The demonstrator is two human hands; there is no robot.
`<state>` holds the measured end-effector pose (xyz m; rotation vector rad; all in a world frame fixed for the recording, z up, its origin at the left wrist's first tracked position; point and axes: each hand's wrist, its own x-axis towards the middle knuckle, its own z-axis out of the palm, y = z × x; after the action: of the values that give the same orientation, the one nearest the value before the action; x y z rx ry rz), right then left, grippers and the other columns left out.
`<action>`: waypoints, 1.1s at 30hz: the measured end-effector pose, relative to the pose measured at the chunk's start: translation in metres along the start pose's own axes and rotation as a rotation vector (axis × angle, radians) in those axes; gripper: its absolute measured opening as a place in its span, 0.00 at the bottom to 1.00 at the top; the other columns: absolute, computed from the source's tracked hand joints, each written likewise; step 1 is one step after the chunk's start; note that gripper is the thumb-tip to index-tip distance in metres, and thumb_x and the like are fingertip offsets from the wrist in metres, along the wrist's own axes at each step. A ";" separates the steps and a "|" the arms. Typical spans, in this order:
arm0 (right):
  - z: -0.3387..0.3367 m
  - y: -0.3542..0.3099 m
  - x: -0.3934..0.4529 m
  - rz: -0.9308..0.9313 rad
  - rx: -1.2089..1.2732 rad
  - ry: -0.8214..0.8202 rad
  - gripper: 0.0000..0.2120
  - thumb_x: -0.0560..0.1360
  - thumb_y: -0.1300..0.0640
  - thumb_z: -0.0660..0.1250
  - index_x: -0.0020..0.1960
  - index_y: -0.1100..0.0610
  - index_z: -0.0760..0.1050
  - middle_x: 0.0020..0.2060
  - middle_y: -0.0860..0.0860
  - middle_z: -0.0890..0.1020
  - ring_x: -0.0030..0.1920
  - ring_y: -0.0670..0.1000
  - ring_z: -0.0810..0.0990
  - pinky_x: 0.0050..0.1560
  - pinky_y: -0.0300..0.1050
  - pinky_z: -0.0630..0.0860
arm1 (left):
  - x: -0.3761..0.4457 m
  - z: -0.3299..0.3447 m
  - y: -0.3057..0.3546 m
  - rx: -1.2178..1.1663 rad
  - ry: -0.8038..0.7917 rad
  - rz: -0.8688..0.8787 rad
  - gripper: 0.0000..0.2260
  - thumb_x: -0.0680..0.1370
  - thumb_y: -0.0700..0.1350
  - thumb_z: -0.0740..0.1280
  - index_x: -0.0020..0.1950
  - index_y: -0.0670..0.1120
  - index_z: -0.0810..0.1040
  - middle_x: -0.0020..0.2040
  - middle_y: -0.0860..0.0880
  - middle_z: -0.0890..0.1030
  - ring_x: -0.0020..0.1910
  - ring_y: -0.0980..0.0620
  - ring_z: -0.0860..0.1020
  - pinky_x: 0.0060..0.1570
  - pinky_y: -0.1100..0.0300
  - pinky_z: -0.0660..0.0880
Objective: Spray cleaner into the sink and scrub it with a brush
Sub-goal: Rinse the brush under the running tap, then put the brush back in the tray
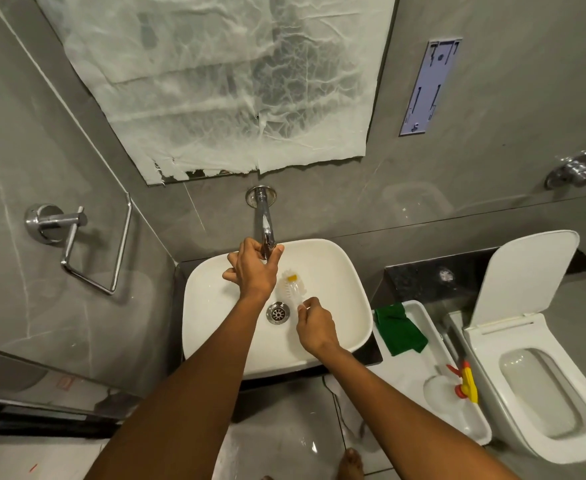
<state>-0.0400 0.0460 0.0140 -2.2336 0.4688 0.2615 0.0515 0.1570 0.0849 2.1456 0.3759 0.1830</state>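
A white rounded sink [336, 306] sits below a chrome wall tap [263, 216]. My left hand [253, 268] reaches over the basin and grips the tap's end. My right hand [314, 327] holds the clear handle of a white-bristled brush [291, 285] with a yellow spot, its head resting inside the basin just right of the chrome drain [277, 312]. A clear spray bottle [444, 393] with a yellow and red trigger lies in a white tray [423, 313] to the right of the sink.
A green cloth [399, 329] lies at the tray's far end. A white toilet [544, 386] with raised lid stands at the right. A chrome towel ring [94, 244] hangs on the left wall. A paper-covered mirror [236, 84] hangs above the tap. My bare foot [350, 464] shows below.
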 end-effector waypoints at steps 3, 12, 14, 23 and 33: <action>0.000 0.001 0.000 0.005 -0.044 -0.053 0.16 0.87 0.50 0.57 0.65 0.60 0.73 0.59 0.60 0.84 0.59 0.63 0.84 0.63 0.61 0.81 | -0.001 -0.001 -0.001 -0.032 0.009 -0.032 0.17 0.77 0.60 0.75 0.48 0.50 0.72 0.49 0.50 0.78 0.64 0.45 0.70 0.58 0.46 0.61; -0.024 0.033 -0.002 0.011 0.070 0.142 0.13 0.88 0.48 0.56 0.64 0.53 0.74 0.54 0.52 0.84 0.50 0.50 0.80 0.60 0.56 0.84 | -0.081 0.050 -0.026 0.222 0.209 -0.193 0.25 0.84 0.66 0.58 0.53 0.43 0.76 0.52 0.41 0.79 0.57 0.36 0.77 0.57 0.41 0.70; -0.039 0.051 -0.002 -0.033 0.117 0.191 0.11 0.88 0.46 0.54 0.63 0.48 0.72 0.51 0.47 0.81 0.50 0.48 0.80 0.53 0.50 0.85 | -0.099 0.063 -0.034 0.266 0.149 -0.025 0.23 0.85 0.62 0.58 0.48 0.43 0.77 0.47 0.43 0.79 0.50 0.38 0.78 0.51 0.44 0.71; -0.104 0.162 0.012 0.115 0.232 0.398 0.06 0.88 0.48 0.57 0.57 0.45 0.71 0.42 0.44 0.81 0.42 0.43 0.81 0.41 0.37 0.75 | -0.115 0.139 -0.018 0.349 -0.195 0.524 0.21 0.86 0.60 0.62 0.68 0.44 0.77 0.66 0.44 0.81 0.65 0.41 0.80 0.65 0.42 0.77; -0.069 0.259 0.033 0.496 0.180 0.085 0.15 0.87 0.58 0.58 0.71 0.63 0.72 0.60 0.62 0.85 0.61 0.64 0.84 0.64 0.56 0.79 | -0.128 0.203 -0.037 0.775 -0.379 0.663 0.35 0.87 0.61 0.54 0.87 0.42 0.55 0.88 0.42 0.52 0.88 0.42 0.51 0.86 0.40 0.55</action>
<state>-0.1154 -0.1695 -0.1309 -1.9307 1.0508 0.3645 -0.0216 -0.0246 -0.0593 2.9280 -0.5989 -0.0146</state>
